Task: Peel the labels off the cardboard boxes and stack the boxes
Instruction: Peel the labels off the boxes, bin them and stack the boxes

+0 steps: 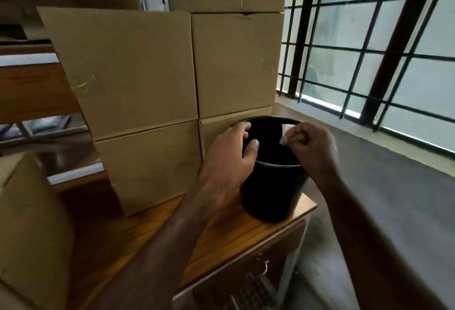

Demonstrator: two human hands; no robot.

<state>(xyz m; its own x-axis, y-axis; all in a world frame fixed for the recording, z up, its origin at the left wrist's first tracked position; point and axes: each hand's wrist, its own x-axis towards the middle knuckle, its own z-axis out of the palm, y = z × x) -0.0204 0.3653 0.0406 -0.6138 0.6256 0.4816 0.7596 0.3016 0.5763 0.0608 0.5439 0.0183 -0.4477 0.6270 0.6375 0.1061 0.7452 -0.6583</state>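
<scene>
Holding: right hand (311, 148) pinches a small crumpled white label scrap (284, 133) between thumb and fingertips, over the open mouth of the black bin (273, 186).
Label: pale, creased, partly hidden by the fingers — any print on it cannot be made out.
Left hand: the left hand (230, 154) grips the bin's near-left rim, fingers curled over the edge, thumb inside against the dark wall.
Bin: round, matte black, upright on the right end of the tabletop (221, 238), just in front of the stacked boxes.
Boxes: plain brown cardboard boxes (128, 70) stacked in two columns at the back of the tabletop, touching one another; the faces that show bear only clear tape marks. Another cardboard box (29, 230) stands close at the left edge of the view.
Tabletop: warm orange-brown wood with a drawer (261, 267) under its front edge — metal handle showing.
Room: grey floor (394, 198) to the right, a large window (384, 46) with dark bars and frosted glass, wooden furniture dim at the left.
</scene>
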